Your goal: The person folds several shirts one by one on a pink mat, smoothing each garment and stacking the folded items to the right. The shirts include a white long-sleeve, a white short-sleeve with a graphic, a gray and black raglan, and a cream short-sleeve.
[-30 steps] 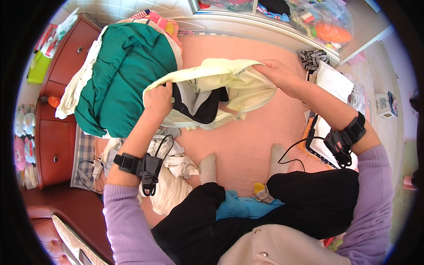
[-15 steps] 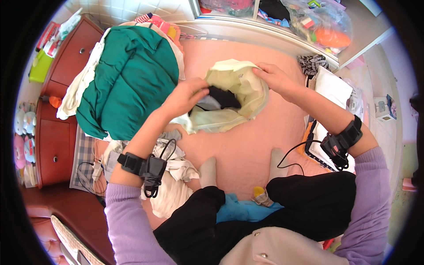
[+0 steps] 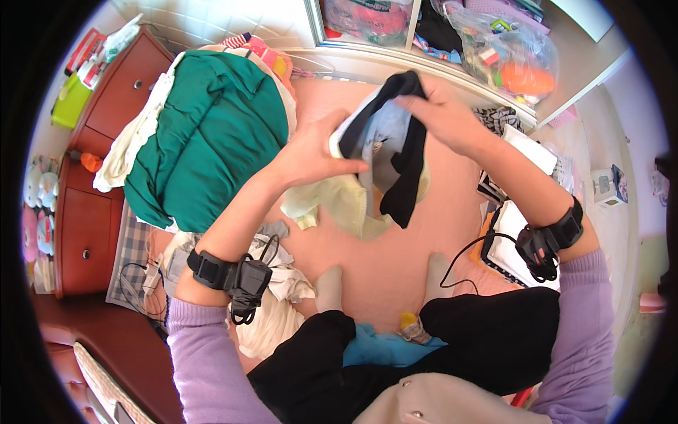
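A piece of clothing with pale yellow cloth (image 3: 339, 201) and black and light-blue cloth (image 3: 387, 131) is held up over the pink bed cover. My right hand (image 3: 441, 116) grips its black upper edge, with the thumb laid over the light-blue part. At the left edge is my left hand (image 3: 318, 152), its thumb across the cloth and its fingers partly hidden behind. Black cloth hangs down on the right side, and the pale yellow part droops below. The exact kind of garment is not clear.
A green quilted bundle (image 3: 208, 134) lies left. White and grey clothes (image 3: 268, 321) are heaped near my left leg; folded clothes (image 3: 515, 237) are stacked right. Blue cloth (image 3: 388, 346) and a small yellow-topped item (image 3: 412, 326) lie between my legs. Red-brown drawers (image 3: 88, 240) stand left.
The black and light-blue cloth, earlier inside the round pale yellow opening, now stands up out of it in my right hand. The left thumb has spread across the cloth.
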### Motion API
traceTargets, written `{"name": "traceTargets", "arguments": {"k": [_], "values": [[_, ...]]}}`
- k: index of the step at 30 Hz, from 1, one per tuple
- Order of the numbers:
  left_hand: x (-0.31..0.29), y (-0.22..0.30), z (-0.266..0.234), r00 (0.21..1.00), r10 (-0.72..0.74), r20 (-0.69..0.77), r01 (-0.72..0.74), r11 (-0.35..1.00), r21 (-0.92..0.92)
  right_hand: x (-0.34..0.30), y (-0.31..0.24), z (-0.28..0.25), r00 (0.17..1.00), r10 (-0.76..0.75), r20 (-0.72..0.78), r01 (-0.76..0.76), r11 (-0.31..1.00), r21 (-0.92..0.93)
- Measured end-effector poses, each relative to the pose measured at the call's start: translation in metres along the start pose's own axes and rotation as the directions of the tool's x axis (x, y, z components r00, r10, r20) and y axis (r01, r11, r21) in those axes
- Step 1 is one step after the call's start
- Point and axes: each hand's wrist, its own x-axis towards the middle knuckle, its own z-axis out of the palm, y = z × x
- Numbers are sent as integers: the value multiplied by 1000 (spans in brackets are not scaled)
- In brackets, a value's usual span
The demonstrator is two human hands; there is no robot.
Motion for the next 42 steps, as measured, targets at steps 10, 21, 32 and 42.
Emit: {"name": "traceTargets", "arguments": {"k": [10,21,32,42], "values": [[-18,-38,1,954,-178,-240,62,904,-422,29,-19,-65,919,85,-385,123,866,484],[-95,-94,-28,871,-487,64,487,840,-238,23,20,-200,897,131,-422,186,753,631],[-116,-113,-76,729,-631,265,640,766,62,10,18,-208,848,237,-475,129,776,618],[-158,-64,-121,708,-688,159,704,672,-227,18,21,-190,891,306,-336,-43,792,608]]}}
